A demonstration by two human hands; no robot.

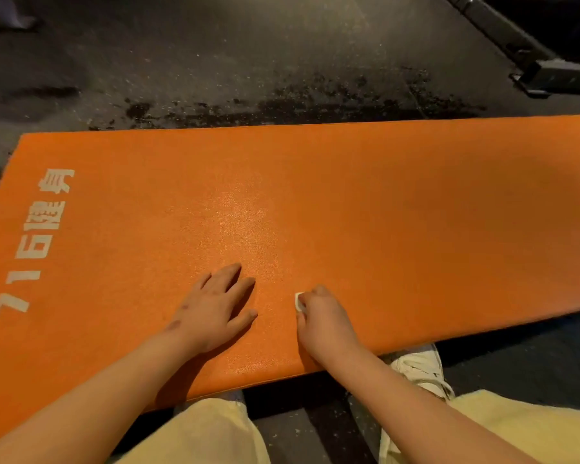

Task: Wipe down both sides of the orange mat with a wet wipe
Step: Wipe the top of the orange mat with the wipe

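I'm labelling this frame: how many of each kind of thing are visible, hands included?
Flat orange mat with white lettering: 1
Small white wet wipe: 1
Hands, left hand and right hand: 2
White lace-up sneaker: 1
Black metal frame: 1
Total: 6

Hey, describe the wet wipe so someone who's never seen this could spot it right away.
Find the big orange mat on the dark floor. Near its close edge, the right hand is curled around the wet wipe, while the left hand lies flat and empty. The wipe is the small white scrap poking out at the front of that hand.
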